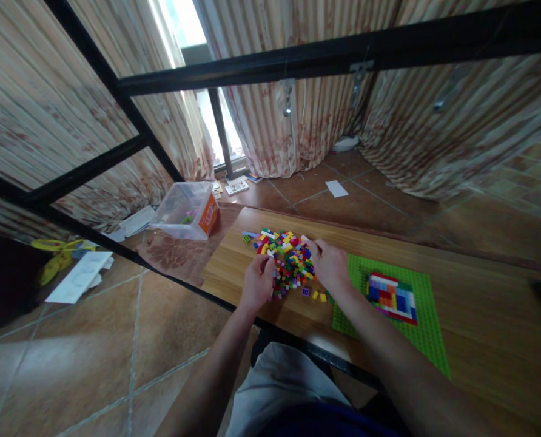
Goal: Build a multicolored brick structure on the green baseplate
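Observation:
A heap of small toy building bricks in many colours lies on the wooden table in front of me. My left hand is at the heap's near left side, its fingers curled together; whatever they hold is hidden. Over the right side of the heap is my right hand, thumb and fingers pinched, and I cannot make out what is between them. Right of it, partly behind my forearm, a green baseplate carries a flat block of bricks in red, blue, white and yellow.
A clear plastic box with an orange label and a few bricks inside stands beyond the table's left end. Black metal bars cross above the wooden table. A purple brick and yellow ones lie loose near the heap.

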The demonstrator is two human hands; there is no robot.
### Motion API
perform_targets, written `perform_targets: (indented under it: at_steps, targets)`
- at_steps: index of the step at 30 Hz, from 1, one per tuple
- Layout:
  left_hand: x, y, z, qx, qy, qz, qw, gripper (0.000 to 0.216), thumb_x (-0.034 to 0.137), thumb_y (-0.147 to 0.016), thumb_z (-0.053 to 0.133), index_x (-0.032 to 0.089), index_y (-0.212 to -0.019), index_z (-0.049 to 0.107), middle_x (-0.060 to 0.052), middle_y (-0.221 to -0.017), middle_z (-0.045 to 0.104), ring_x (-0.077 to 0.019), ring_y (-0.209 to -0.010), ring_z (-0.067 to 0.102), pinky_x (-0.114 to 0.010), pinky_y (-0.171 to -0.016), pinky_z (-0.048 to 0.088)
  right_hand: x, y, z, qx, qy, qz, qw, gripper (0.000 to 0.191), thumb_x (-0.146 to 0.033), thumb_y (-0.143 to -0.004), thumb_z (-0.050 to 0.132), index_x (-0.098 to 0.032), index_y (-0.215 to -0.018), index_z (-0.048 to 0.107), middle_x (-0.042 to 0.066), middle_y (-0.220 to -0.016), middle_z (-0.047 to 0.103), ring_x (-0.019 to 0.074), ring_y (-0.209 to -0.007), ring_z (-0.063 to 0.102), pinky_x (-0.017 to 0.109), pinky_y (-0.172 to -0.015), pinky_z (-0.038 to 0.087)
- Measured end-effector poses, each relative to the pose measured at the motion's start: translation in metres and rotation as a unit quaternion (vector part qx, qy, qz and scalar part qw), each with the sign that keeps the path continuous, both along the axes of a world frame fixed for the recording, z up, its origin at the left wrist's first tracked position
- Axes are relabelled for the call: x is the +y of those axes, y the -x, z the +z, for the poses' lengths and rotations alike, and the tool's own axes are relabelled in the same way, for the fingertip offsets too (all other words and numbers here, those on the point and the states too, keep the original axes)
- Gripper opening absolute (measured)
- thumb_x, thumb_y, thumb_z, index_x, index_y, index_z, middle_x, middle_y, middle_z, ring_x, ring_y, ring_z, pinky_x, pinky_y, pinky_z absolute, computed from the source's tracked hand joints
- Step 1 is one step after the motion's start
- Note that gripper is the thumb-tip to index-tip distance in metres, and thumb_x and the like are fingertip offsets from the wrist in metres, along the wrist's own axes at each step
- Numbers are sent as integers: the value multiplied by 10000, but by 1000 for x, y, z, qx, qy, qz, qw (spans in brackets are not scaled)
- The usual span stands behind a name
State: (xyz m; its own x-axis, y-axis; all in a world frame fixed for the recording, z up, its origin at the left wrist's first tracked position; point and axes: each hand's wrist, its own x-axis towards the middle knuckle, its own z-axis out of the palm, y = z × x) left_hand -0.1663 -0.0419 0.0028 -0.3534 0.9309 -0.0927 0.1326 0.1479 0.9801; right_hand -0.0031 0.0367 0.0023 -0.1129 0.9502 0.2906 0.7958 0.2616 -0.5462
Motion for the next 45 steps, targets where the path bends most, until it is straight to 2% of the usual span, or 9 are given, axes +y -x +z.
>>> perform_targets:
  at_steps: [4,8,15,20,23,28,37,41,45]
  targets:
    - [-6,4,2,-21,10,4,1000,203,367,-857,547,174,-908,581,26,-638,613,-93,-464,524,-192,-436,406,-1,18,-5,-41,11,31,999,377,-360,-980,400,-172,-843,697,105,-852,725,178,-757,632,268,-664,345]
    - [-14,13,2,-23,13,8,1000,193,332,-829,573,168,-931,570,35,-643,598,-90,-492,518,-185,-448,416,0,16,-2,-41,6,22,999,403,-364,-991,374,-166,-850,695,105,-856,723,177,-760,632,269,-666,348]
    - [-33,11,10,-62,7,-30,998,210,322,-809,603,168,-948,568,27,-693,602,-88,-525,529,-194,-492,425,-16,-46,0,13,-15,-44,999,390,-392,-963,388,-175,-875,700,78,-774,702,185,-680,596,288,-639,358]
    - [-52,1,4,-54,-2,-69,996,228,321,-842,595,165,-1007,578,11,-734,610,-107,-622,557,-205,-562,445,-37,-74,-9,-17,-9,7,1000,317,-308,-935,414,-169,-962,697,96,-949,697,211,-857,622,312,-767,434]
    - [-61,-2,-8,-11,7,-87,996,289,335,-864,587,178,-1107,573,12,-745,610,-112,-619,545,-212,-563,445,-40,-68,-10,-56,22,34,998,288,-262,-936,424,-195,-999,697,78,-984,676,197,-887,618,305,-802,444]
    - [-64,-5,-22,24,10,-106,994,270,359,-897,552,195,-1110,579,9,-760,617,-117,-612,549,-218,-562,452,-28,-49,-6,-98,72,44,992,248,-263,-938,469,-228,-988,710,61,-1013,649,172,-877,610,273,-791,438]
    - [-43,-11,-26,48,-28,-126,991,276,351,-903,547,191,-1125,583,-34,-842,661,-165,-748,630,-249,-642,497,-14,-30,0,-84,157,20,984,215,-276,-899,542,-244,-1017,718,67,-1056,630,179,-911,615,281,-773,434]
    - [-36,-17,-27,38,-53,-121,991,265,350,-891,559,186,-1098,587,-38,-848,667,-172,-775,639,-273,-713,505,-13,-23,-1,-71,162,13,984,159,-242,-877,567,-241,-943,712,60,-1068,622,166,-892,610,277,-768,433]
    - [-36,-19,-28,19,-63,-114,991,271,360,-890,561,187,-1098,579,-25,-803,658,-165,-733,627,-265,-678,496,-14,-22,-3,-46,156,12,987,136,-194,-868,560,-222,-878,693,53,-1034,628,155,-865,608,270,-751,427]
